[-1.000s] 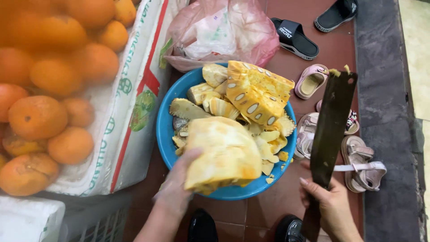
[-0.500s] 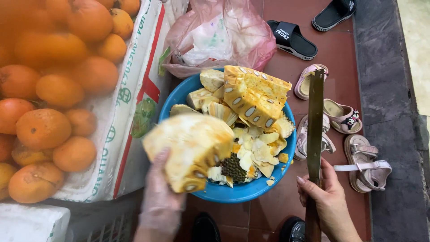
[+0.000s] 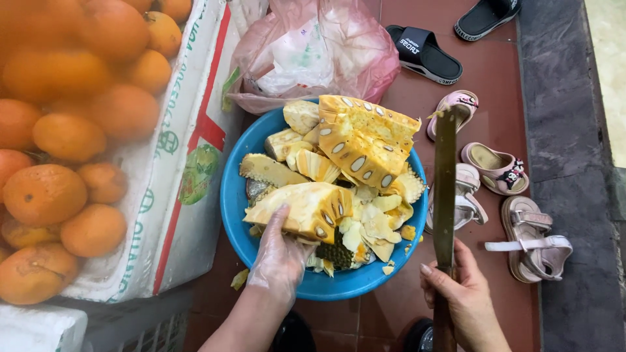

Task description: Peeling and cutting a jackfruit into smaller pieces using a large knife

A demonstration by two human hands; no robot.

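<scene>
While the left hand (image 3: 280,257), in a thin clear glove, closes on the near edge of a jackfruit chunk (image 3: 306,207), that chunk lies across the front of a blue bowl (image 3: 235,195), cut face up and tilted a little toward the wrist. Beyond the fingers, more jackfruit is heaped: a big wedge (image 3: 362,140) with pale seeds showing at the far side, smaller pieces and rind scraps just right of the held chunk. The right hand (image 3: 460,296) is bare and wraps the handle of a long knife (image 3: 445,189), whose blade stands edge-on, pointing away from the hand and passing just beside the bowl's right rim without touching the fruit. Past the blade tip and to its right, small sandals (image 3: 502,169) lie scattered on the red floor; two black slides (image 3: 424,52) sit farther off. A pink plastic bag (image 3: 313,52) rests behind the bowl. Left of the gloved hand, oranges (image 3: 59,130) fill a white foam box (image 3: 182,176).
</scene>
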